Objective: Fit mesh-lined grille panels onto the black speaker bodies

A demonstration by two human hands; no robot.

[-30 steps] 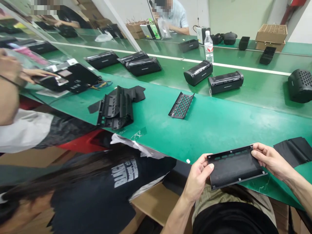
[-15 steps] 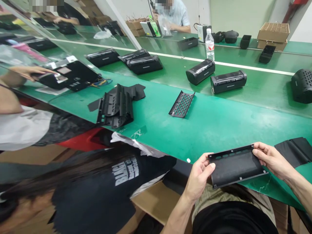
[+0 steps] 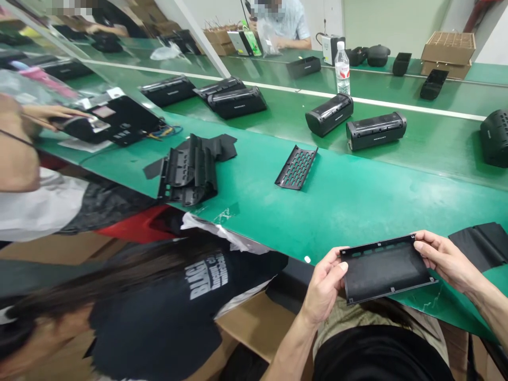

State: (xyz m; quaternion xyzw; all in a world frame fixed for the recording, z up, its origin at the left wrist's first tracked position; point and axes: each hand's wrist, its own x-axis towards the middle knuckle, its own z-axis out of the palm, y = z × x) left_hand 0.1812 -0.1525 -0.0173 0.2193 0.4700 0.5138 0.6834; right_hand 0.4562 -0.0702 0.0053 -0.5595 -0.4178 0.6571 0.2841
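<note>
A black plastic speaker panel (image 3: 387,272), curved and with its inner side up, is held between both hands above the table's front edge. My left hand (image 3: 327,283) pinches its left end, thumb on top. Around the right end my right hand (image 3: 442,259) is closed, its thumb near the upper corner. Slots show along the panel's far side, and small clips line its edges. To the right lie dark flexible sheets (image 3: 480,244). Farther off, a perforated black grille (image 3: 297,168) rests on the green table.
A stack of black panels (image 3: 188,172) sits at left. Several black speakers (image 3: 376,130) stand on the green conveyor behind, with a water bottle (image 3: 342,70). A co-worker's arm (image 3: 43,116) reaches a black box at left; another person (image 3: 190,286) leans low beside me.
The panel and both hands are nearly where they were. The speakers on the conveyor have shifted slightly to the right in view. The co-worker's arm at left has moved a little.
</note>
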